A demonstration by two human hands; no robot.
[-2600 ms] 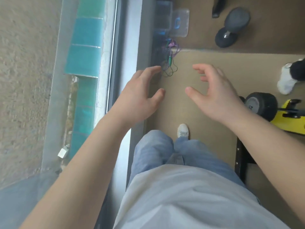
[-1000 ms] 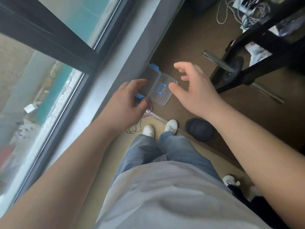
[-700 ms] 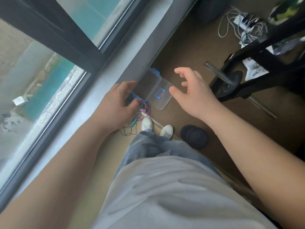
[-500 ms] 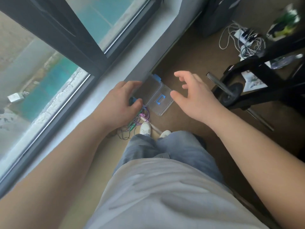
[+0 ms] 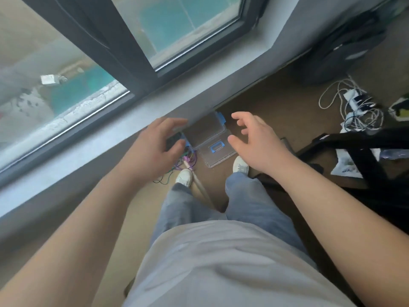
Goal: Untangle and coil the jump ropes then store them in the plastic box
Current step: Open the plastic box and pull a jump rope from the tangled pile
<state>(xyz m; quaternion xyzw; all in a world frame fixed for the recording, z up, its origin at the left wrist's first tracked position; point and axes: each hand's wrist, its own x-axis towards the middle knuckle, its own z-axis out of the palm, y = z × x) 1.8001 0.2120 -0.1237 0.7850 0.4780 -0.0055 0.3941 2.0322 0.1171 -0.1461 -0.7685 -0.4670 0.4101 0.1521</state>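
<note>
- Head view, where things lie: the jump ropes sit in a purple and green tangle on the brown floor, just beside the near-left corner of the clear plastic box, whose lid lies flapped open toward the person's white shoes
- Head view, the relation that matters: the tangle is below and just to the near side of the left hand, well down at floor level, while both hands are held up at about waist height — the left is plainly the nearer one in the frame
- The ropes show no clear long axis; they are a loose knot with thin loops trailing toward the left shoe
- Head view, grips: the left hand is half curled, fingers spread, holding nothing
- The right hand is open with thumb and fingers apart, also empty, hanging over the lid's right edge
- Judgement: the reach down has yet to be made, so untangling is not begun
</note>
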